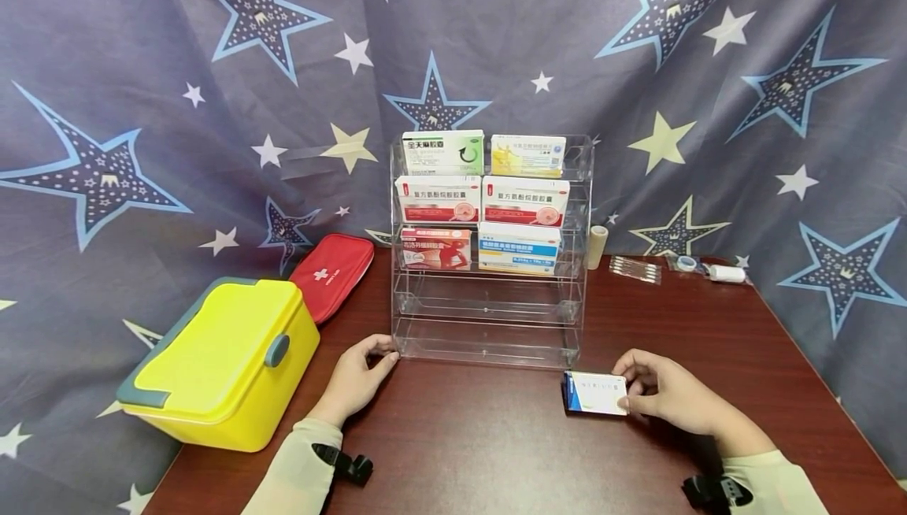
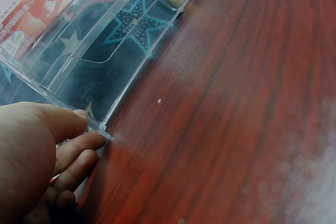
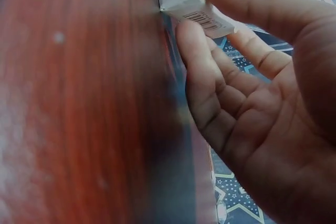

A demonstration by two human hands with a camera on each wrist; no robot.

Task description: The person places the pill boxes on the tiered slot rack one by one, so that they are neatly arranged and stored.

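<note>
A clear tiered display rack point(image 1: 489, 331) stands on the table with medicine boxes on its upper three tiers. At its lower front left corner, my left hand point(image 1: 360, 377) grips the edge, the thumb point(image 2: 71, 121) on one side and fingers point(image 2: 79, 153) on the other. My right hand point(image 1: 666, 390) pinches one end of a white and blue medicine box point(image 1: 598, 394) in front of the rack's right corner. Barcodes show on that box point(image 3: 202, 19) in the right wrist view. Two lower tiers hold no boxes.
A yellow lidded box point(image 1: 234, 365) stands at the left, with a red first aid pouch point(image 1: 331, 275) behind it. Right of the rack are a beige roll point(image 1: 597, 247), a pack of swabs point(image 1: 635, 269) and a white roll point(image 1: 727, 273). A star-patterned curtain point(image 1: 489, 35) hangs behind.
</note>
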